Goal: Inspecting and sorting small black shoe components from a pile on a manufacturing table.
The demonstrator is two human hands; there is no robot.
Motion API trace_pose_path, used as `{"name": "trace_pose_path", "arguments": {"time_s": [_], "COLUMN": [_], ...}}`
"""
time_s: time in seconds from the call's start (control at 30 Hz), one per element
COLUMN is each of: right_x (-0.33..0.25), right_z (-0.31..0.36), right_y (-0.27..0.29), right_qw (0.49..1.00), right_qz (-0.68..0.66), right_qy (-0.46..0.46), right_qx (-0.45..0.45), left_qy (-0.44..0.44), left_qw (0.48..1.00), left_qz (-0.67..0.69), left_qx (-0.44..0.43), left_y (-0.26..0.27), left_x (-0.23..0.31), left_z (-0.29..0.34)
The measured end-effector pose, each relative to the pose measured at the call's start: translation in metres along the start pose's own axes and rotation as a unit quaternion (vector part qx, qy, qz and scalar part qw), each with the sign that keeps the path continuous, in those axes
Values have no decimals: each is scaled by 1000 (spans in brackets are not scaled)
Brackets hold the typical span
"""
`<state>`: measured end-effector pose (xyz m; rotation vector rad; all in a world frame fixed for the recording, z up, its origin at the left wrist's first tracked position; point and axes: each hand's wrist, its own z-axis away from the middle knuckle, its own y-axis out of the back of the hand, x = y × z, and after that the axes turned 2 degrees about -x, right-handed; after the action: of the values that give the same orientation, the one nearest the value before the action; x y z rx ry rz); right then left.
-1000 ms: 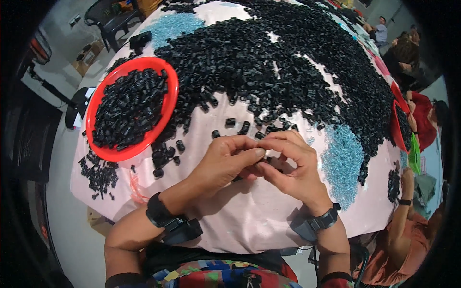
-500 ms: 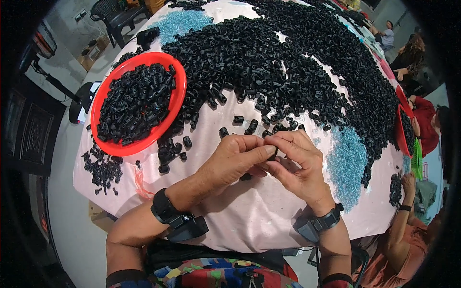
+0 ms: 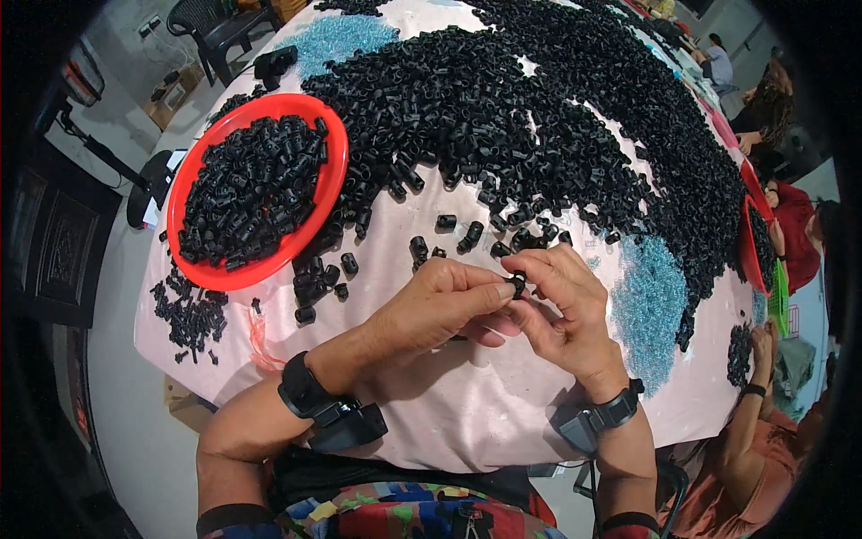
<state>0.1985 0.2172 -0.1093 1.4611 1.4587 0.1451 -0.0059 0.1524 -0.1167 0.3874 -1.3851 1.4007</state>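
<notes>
Fingertips of my left hand [image 3: 453, 301] and my right hand [image 3: 566, 305] meet over the near part of the table, both pinching one small black plastic part [image 3: 516, 284]. Its upper end shows between the thumbs and forefingers; the rest is hidden by fingers. Just beyond my hands lie several loose black tubular pieces [image 3: 470, 235]. Past them spreads a large heap of similar black pieces [image 3: 503, 117]. To the left, a red basin [image 3: 334, 180] is filled with black pieces. Small black stem-like parts [image 3: 190, 319] lie in a pile below the basin.
Clear-blue tiny pieces form one pile [image 3: 651, 314] at right and another [image 3: 346, 40] at far left. A reddish plastic strip [image 3: 260, 341] lies near the left edge of the pink-covered table [image 3: 431, 409]. A co-worker's arm [image 3: 750, 418] reaches in at right; other people sit farther along.
My fingers have shifted slightly on the black part, and more of its upper end now shows. The co-worker's hand at right has moved a little.
</notes>
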Motion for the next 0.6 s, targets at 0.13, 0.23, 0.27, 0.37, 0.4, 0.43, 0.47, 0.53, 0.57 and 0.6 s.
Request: {"name": "trace_pose_path", "arguments": {"time_s": [0.13, 0.23, 0.27, 0.37, 0.4, 0.43, 0.47, 0.53, 0.57, 0.6], "right_x": [0, 0, 0, 1, 2, 2, 2, 1, 1, 0], "right_z": [0, 0, 0, -2, -3, -3, -3, -3, -2, -2], "right_y": [0, 0, 0, 1, 2, 2, 2, 1, 1, 0], "right_qw": [1000, 1000, 1000, 999, 999, 999, 999, 1000, 1000, 999], "right_qz": [12, 10, 16, 17, 17, 17, 18, -17, -15, -41], "right_qy": [5, 9, 12, 28, 31, 33, 33, 13, 18, -11], "right_qx": [-2, 1, 2, 3, -6, -16, -15, -17, -17, -5], "left_qy": [-8, -13, -12, -7, -3, -4, -16, -28, -28, -28], "left_qw": [1000, 999, 999, 999, 1000, 1000, 1000, 999, 999, 999], "left_qz": [19, 39, 42, 29, 13, 13, 14, 15, 13, 11], "left_qx": [0, 14, 18, 21, 20, 20, 22, 24, 25, 25], "left_y": [-2, -4, -5, -5, -5, -6, -7, -8, -9, -9], "left_x": [-3, -6, -6, -6, -5, -6, -6, -6, -6, -6], "left_z": [-1, -1, -1, -3, -4, -5, -6, -6, -7, -7]}}
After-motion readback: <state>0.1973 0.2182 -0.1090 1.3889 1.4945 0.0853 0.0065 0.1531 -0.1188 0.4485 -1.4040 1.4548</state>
